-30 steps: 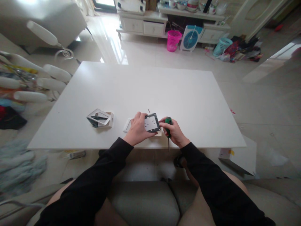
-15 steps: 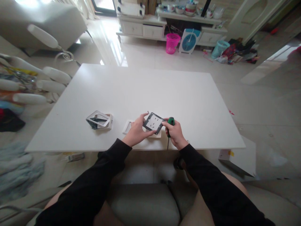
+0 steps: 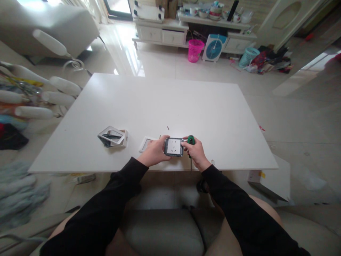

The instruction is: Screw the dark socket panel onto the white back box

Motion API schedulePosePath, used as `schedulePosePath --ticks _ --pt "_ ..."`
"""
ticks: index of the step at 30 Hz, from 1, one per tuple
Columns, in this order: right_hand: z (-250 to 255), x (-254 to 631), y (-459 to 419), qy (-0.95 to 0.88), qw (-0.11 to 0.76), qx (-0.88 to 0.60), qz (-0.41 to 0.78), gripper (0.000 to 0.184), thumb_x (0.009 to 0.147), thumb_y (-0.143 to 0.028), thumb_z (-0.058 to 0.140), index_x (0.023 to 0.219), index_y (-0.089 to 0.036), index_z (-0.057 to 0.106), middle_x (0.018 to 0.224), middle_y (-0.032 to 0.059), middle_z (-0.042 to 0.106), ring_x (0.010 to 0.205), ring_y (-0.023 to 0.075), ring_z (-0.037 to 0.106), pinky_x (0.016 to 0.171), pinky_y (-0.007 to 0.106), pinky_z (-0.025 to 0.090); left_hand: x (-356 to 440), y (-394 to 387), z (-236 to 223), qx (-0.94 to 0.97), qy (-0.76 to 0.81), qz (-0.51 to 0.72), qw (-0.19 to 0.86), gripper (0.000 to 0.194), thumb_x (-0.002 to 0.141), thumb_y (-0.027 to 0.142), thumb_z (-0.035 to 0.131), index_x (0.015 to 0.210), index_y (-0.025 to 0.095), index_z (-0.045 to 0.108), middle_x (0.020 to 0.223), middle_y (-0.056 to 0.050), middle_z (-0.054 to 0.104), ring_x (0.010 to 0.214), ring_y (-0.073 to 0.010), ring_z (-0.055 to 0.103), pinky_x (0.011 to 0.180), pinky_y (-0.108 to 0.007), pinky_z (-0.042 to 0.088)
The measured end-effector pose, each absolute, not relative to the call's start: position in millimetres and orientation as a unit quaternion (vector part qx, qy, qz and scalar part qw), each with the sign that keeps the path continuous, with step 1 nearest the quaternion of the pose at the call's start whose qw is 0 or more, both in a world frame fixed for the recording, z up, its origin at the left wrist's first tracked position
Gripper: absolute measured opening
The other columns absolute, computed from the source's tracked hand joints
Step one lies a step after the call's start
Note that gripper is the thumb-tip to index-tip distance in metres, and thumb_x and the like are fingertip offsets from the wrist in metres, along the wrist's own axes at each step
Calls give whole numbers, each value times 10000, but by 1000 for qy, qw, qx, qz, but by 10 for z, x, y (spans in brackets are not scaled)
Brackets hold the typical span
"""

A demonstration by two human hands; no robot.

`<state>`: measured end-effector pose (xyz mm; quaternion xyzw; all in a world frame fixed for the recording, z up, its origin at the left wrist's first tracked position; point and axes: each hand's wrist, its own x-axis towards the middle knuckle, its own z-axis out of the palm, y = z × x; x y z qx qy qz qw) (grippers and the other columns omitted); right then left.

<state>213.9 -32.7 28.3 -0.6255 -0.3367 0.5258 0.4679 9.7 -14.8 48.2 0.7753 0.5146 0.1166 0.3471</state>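
The left hand point(image 3: 154, 153) clasps the socket panel point(image 3: 173, 146); the right hand point(image 3: 198, 153) touches its edge while gripping a screwdriver point(image 3: 190, 139). This divided grip could let the screwdriver slip.

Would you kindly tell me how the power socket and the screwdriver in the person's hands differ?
The power socket is squarish, with a white face in a dark frame; the screwdriver is long and slim, with a green handle.
The socket's slotted face is turned up toward the camera, while the screwdriver's shaft points back toward the person.
Both are held: the socket in the left hand, the screwdriver in the right.
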Motion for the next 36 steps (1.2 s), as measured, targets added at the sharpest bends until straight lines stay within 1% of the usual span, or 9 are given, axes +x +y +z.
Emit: schedulePosePath --ticks 2,5,8,12,19,26,29,33,36 --pt "259 2133 -330 -344 465 -629 519 339 617 -330 753 912 -175 692 709 -6 639 621 144 558 495 241 374 88 -145 460 784 520 109 321 751 686 377 849 1347 213 533 1067 -70 688 1005 -298 695 905 -438 502" --pt "227 2127 -337 -357 459 -636 508 301 629 -315 706 895 -175 694 747 12 658 693 170 593 516 243 388 90 -152 418 793 531 104 281 782 670 427 882 1345 237 537 1247 -109 592 1163 -340 633 979 -493 490" --pt "217 2130 -340 -360 450 -643 504 297 623 -315 681 887 -177 691 783 25 673 733 186 605 531 250 400 117 -172 397 799 532 91 264 788 660 405 901 1333 232 530 1308 -128 548 1242 -362 576 1005 -515 482" --pt "215 2139 -339 -354 443 -652 503 304 613 -324 667 880 -180 688 798 35 683 748 197 607 539 258 404 173 -198 399 804 530 78 257 779 670 394 905 1324 222 519 1349 -135 545 1262 -367 546 990 -513 485" --pt "145 2151 -343 -351 436 -660 501 360 605 -341 678 926 -178 696 840 42 690 756 198 587 560 274 415 238 -173 351 815 534 59 217 767 688 404 896 1326 222 510 1345 -131 582 1228 -370 550 976 -537 481" --pt "104 2156 -363 -369 430 -661 493 270 627 -342 663 857 -202 667 835 27 666 745 188 554 584 277 426 251 -152 271 817 533 50 214 834 647 380 927 1343 233 491 1424 -141 552 1261 -378 532 986 -522 487" --pt "109 2157 -379 -390 416 -660 490 235 646 -346 654 836 -207 659 817 18 650 734 183 540 580 272 421 257 -139 255 820 527 50 218 815 636 359 930 1307 214 491 1361 -132 583 1216 -355 561 975 -496 501" --pt "118 2159 -385 -409 405 -661 482 227 659 -356 646 833 -210 649 795 9 635 719 179 524 576 271 421 265 -114 249 824 519 50 225 711 621 335 929 1182 200 514 1226 -103 604 1113 -309 605 943 -437 514" --pt "122 2159 -379 -422 399 -659 478 215 663 -355 641 825 -213 642 773 3 622 717 180 522 577 272 420 260 -105 237 826 512 57 229 664 634 327 918 1146 197 514 1187 -94 601 1082 -301 618 927 -422 521"
